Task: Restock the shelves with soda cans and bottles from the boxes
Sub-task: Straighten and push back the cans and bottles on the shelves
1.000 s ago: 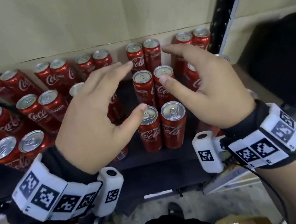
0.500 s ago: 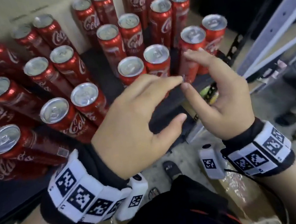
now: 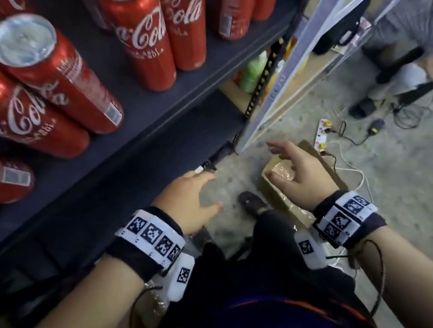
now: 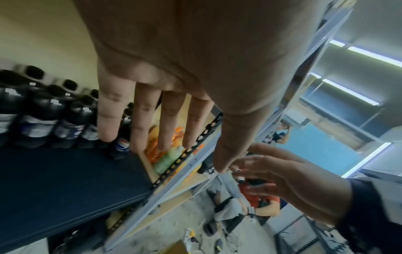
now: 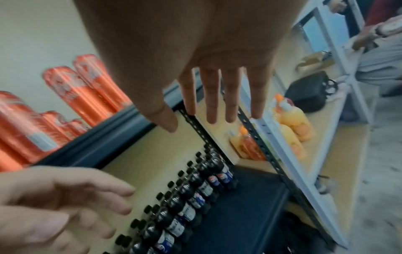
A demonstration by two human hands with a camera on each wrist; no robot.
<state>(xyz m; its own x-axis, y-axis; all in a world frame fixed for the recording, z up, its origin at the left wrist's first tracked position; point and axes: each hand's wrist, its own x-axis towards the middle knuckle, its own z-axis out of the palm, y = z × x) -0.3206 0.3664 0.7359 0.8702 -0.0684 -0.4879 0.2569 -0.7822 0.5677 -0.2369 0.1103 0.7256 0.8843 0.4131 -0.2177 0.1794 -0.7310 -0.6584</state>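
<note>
Red cans (image 3: 138, 34) now above; both hands' fingers (image 3: 278, 147) lower, spread, empty.

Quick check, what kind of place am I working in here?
Likely a stockroom or store backroom: metal shelving holding rows of red cola cans, dark soda bottles on a lower shelf, a cardboard box on the concrete floor.

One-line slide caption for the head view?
Both empty hands, left hand and right hand, reach down below the stocked cola cans.
</note>
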